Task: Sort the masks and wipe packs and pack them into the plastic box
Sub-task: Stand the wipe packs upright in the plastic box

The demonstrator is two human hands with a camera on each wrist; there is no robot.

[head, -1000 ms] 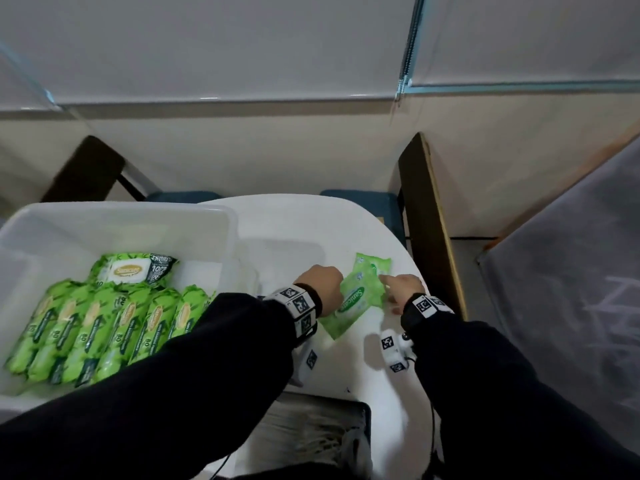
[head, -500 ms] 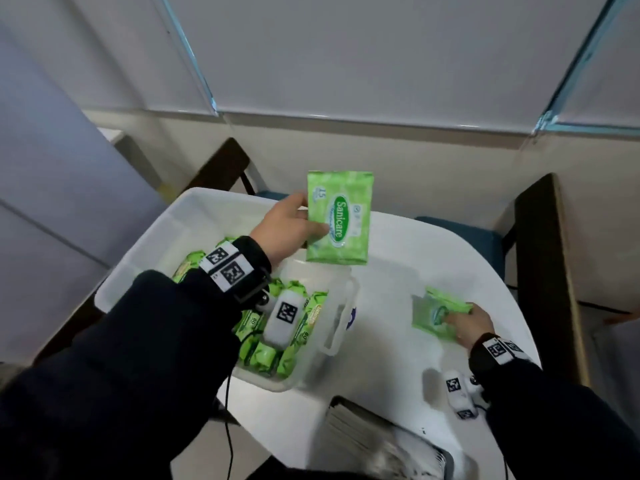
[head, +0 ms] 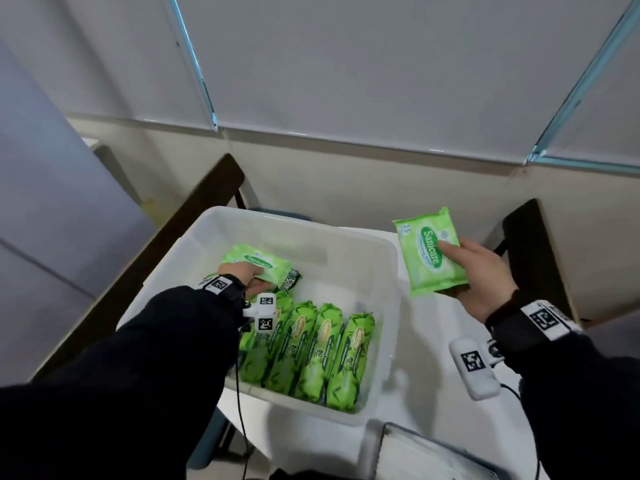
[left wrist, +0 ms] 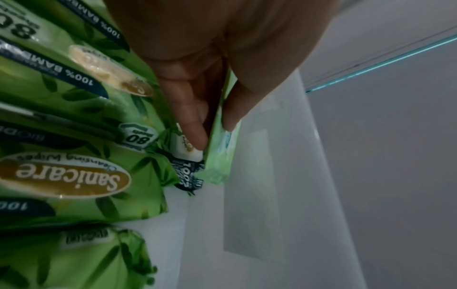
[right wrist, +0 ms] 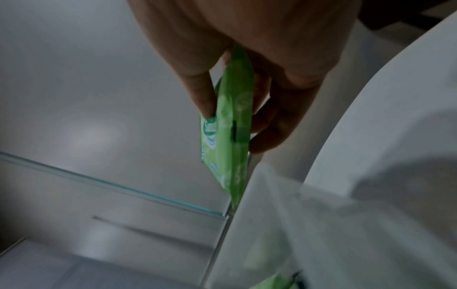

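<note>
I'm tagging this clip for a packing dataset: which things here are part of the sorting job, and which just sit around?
Part of the job:
- plastic box
- small wipe pack in the left hand
- small wipe pack in the right hand
- row of large wipe packs in the box

Just there:
- white table
- dark chair backs

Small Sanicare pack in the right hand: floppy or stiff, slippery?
Probably soft but not limp: the small wipe pack stays flat, held only by its lower end in the right hand. Likely light. Its glossy film may be slippery, so thumb-and-finger grip seems sensible.
</note>
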